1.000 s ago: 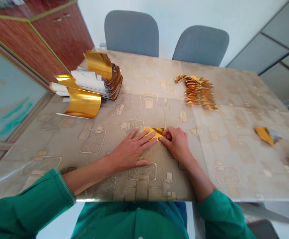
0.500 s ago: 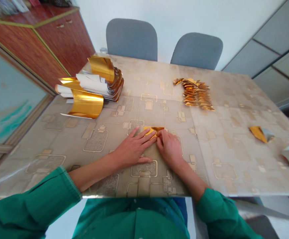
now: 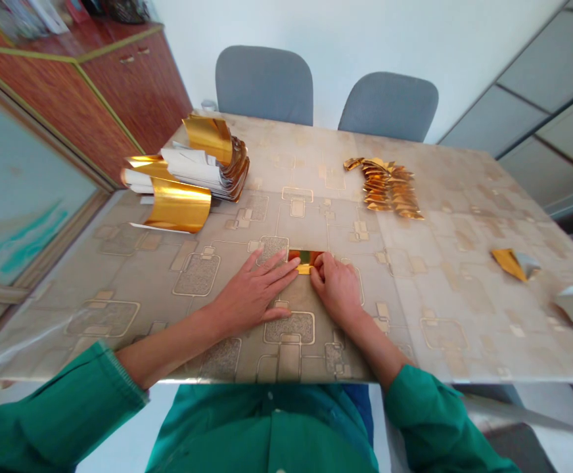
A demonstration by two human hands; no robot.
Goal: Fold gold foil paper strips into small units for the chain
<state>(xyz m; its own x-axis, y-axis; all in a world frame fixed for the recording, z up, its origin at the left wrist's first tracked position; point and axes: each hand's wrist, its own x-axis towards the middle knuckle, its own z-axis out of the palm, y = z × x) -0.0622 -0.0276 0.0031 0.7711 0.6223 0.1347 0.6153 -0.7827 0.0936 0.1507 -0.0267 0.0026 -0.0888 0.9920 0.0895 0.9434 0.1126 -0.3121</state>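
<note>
A small strip of folded gold foil paper (image 3: pixel 305 261) lies flat on the patterned tablecloth in front of me. My left hand (image 3: pixel 257 289) is laid flat with its fingers stretched out, the fingertips touching the left end of the strip. My right hand (image 3: pixel 336 287) is closed, its thumb and bent fingers pressed together at the right end of the paper. The part of the strip under the right fingers is hidden.
A curled stack of gold and white sheets (image 3: pixel 202 164) sits at the back left. Folded gold pieces (image 3: pixel 389 187) stand in rows at the back right. Partly folded papers (image 3: pixel 513 264) lie far right. Two grey chairs (image 3: pixel 264 85) are behind the table (image 3: pixel 444 276).
My left hand has slid left off the middle of the gold paper, uncovering more of it. The right hand stays at its right end. The view has shifted slightly.
</note>
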